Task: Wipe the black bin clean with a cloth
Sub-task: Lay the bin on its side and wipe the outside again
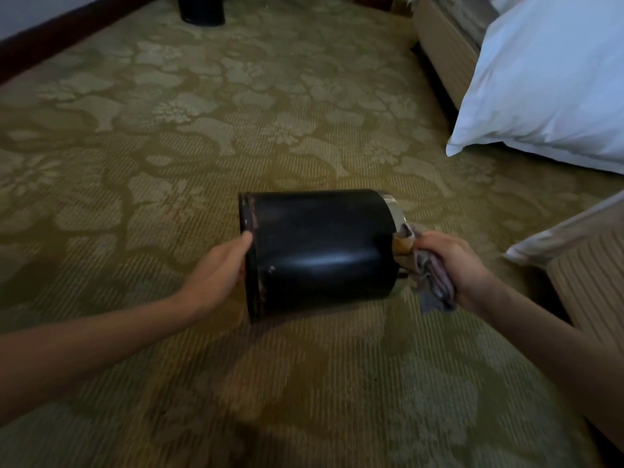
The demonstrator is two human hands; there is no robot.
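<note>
The left hand [219, 268] lies flat against the base of the black bin [320, 251]. The fingers that show are straight, so it presses and curls around nothing. This is judged to brace the bin against the push coming from the opposite end.

The bin lies on its side between the two hands, base toward the left hand and mouth toward the right hand. This attitude puts the curved wall and the mouth within reach of the wiping hand. The worn base edge [251, 214] sits just above the left fingertips. Whether the underside touches the carpet [169, 136] cannot be told.

At the mouth end, the metal rim [393, 211] touches the cloth [427, 268]. The right hand [456, 265] grips the bunched cloth with curled fingers and presses its leading fold onto the rim. The step in hand is judged to be wiping the rim.

Well beyond the right hand lies a white pillow [553, 82]. Far beyond the left hand stands a second dark bin [201, 10].
</note>
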